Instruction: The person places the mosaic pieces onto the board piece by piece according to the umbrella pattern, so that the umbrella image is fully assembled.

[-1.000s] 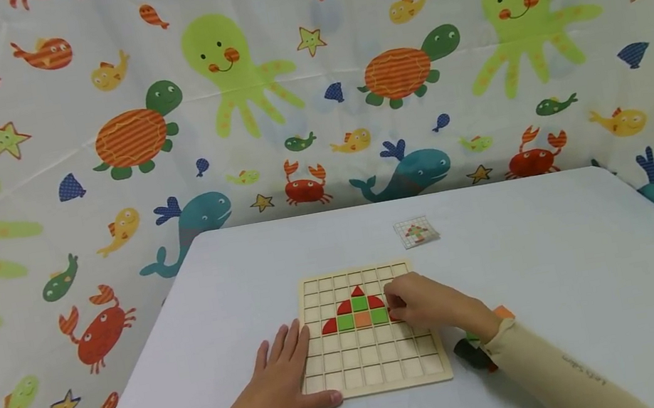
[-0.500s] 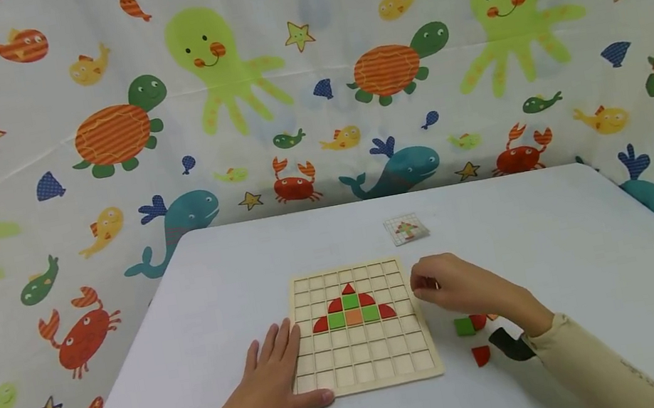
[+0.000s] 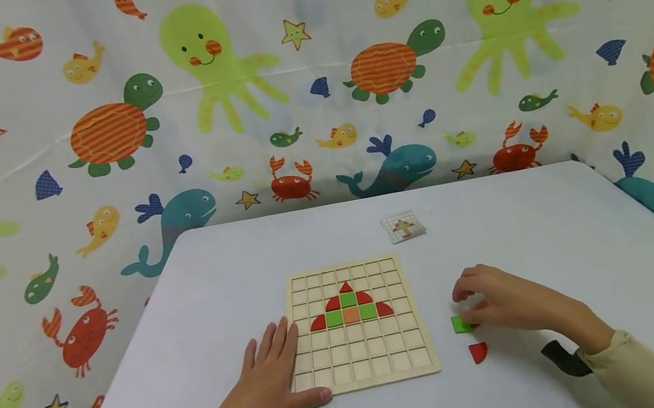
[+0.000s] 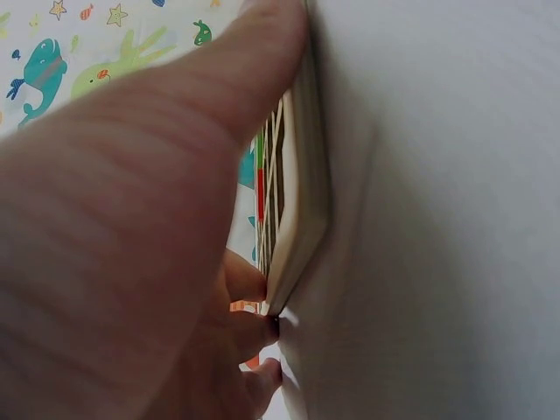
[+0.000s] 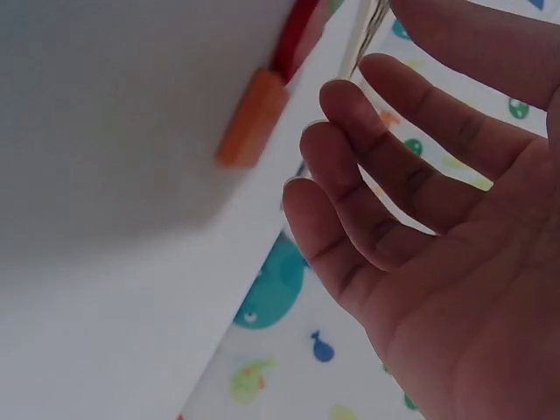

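Right grip point(image 3: 505, 298) hangs loosely curled, empty, near a green tile point(image 3: 460, 324); left grip point(image 3: 263, 383), straight-fingered, touches the board point(image 3: 359, 351).

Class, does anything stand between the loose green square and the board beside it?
Nothing visible does: only white tabletop shows between the green square and the board. The right hand is close by, outside that gap.

The grid board point(image 3: 365, 374) looks like pale matt wood, the patterned backdrop point(image 3: 277, 61) like creased cloth.
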{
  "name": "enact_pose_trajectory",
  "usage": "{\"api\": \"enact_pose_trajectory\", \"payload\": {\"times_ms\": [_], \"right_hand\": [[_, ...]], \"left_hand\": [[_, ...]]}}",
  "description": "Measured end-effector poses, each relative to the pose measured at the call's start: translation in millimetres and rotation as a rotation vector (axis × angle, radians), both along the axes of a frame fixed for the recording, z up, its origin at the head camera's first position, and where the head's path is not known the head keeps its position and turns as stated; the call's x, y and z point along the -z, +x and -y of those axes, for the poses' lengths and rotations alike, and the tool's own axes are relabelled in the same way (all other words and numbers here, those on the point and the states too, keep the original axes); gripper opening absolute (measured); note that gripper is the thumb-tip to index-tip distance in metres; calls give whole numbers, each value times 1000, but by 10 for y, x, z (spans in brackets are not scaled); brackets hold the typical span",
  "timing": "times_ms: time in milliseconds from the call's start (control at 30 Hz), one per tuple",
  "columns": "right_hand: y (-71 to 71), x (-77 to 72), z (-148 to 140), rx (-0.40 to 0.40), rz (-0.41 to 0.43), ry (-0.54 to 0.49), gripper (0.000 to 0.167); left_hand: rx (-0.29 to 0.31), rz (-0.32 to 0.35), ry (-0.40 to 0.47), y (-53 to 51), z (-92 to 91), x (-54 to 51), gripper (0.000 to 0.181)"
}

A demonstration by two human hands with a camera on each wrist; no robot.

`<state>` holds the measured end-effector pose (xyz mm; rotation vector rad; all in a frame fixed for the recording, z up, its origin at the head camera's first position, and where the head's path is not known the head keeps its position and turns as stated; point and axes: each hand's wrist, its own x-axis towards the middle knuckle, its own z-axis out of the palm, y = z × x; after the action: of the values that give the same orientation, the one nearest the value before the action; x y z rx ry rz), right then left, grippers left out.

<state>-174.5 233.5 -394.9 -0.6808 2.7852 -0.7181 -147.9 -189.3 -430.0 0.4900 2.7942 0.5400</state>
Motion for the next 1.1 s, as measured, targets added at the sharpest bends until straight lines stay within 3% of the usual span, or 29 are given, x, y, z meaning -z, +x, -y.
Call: {"api": "enact_pose_trajectory", "payload": {"times_ms": [367,667,933,1100], "right_hand": [[47,167,-185,-22,-70,37,23],[50,175,-159,-37,-71,42,24],[76,166,-125,-12,0,0,28],[55,170,-61,-52,-38,15,24]], "left_hand": [[8,-13,-1,0,3,5,127],[2,-9,6,8,0,13,127],[-15,8,0,13,-21,13,128],[-19,1,-10,8,-25,12,128]]}}
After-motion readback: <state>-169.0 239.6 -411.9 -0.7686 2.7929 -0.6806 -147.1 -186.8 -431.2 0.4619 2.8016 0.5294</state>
